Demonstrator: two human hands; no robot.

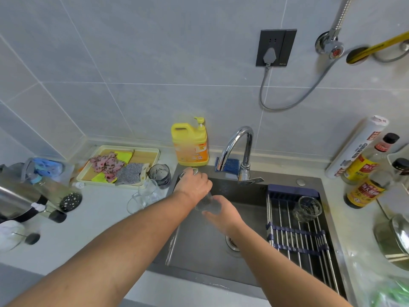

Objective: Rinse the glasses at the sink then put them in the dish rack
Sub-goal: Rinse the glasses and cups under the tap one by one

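Grasping one ribbed glass (210, 203): left hand (194, 185), right hand (225, 214) | dish rack (297, 231): one tumbler (307, 208)

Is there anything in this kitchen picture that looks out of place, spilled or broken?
Nothing looks broken or spilled. The only untidy spot is the tray left of the sink, where crumpled cloths lie in a heap. One glass stands on the dish rack as expected.
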